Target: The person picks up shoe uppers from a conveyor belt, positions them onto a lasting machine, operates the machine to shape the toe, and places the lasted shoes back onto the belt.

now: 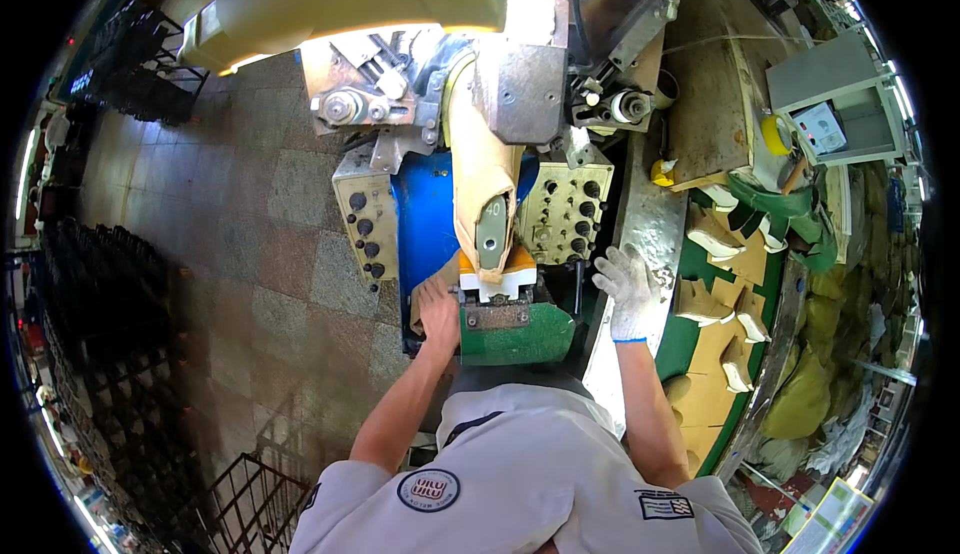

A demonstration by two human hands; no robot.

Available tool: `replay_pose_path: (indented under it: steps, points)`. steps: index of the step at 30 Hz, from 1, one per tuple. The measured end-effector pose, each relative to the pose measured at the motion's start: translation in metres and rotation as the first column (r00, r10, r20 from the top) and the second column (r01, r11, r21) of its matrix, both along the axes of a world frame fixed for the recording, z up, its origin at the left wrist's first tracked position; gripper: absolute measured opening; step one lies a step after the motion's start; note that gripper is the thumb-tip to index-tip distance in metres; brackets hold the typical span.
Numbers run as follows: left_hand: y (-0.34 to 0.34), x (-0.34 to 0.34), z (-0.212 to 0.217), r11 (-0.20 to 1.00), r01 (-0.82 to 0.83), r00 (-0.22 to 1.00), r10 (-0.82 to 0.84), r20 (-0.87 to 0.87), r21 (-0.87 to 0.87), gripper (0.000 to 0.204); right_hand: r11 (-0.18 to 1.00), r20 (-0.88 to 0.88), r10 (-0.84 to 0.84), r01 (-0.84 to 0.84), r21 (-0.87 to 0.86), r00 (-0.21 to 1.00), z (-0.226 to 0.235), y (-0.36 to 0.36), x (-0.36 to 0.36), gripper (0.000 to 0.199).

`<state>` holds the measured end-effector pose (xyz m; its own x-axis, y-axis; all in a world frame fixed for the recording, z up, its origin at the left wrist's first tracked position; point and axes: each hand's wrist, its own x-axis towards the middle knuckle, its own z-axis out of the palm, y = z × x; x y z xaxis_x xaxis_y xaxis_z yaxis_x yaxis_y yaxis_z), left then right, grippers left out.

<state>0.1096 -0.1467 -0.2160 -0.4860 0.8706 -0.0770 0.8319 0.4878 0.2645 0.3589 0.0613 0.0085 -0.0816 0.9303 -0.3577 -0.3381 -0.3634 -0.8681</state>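
Observation:
A tan shoe upper point(482, 159) sits in the lasting machine point(515, 89), toe under the head, on a grey-green last point(491, 224). Its heel end meets a white and orange support point(498, 281) above a green guard point(515, 336). My bare left hand point(437, 312) is left of the support, closed on a tan piece point(419, 306) over the blue tray point(428, 204); its fingertips are partly hidden. My right hand point(625, 294), in a white knit glove, is held off to the right near a metal ledge point(640, 229), fingers apart and holding nothing.
Knobbed control panels point(365, 219) flank the tray. To the right, several tan uppers with white edges point(703, 301) lie on a green bench point(684, 339). A yellow tape roll point(775, 136) is by a grey box point(835, 94). Dark racks point(110, 304) line the far left; a wire rack point(255, 499) stands lower left.

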Motion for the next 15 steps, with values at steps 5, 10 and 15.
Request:
replay_pose_path:
  steps: [5,10,15]
  points:
    - [0.023,-0.029,0.016,0.995,0.081,0.978,-0.068,0.199,-0.057,0.05,0.998,-0.015,0.068,-0.068,0.005,0.998,0.007,-0.007,-0.003,0.055]
    - [0.013,-0.059,0.098,0.991,0.024,0.95,0.019,0.312,-0.134,0.05,0.988,-0.053,0.153,-0.152,0.032,0.987,0.017,-0.011,-0.006,0.057]
    - [-0.039,-0.089,0.253,0.945,-0.323,0.588,0.241,0.772,-0.048,0.049,0.983,-0.228,0.178,-0.181,0.005,0.957,0.055,-0.028,-0.006,0.062]
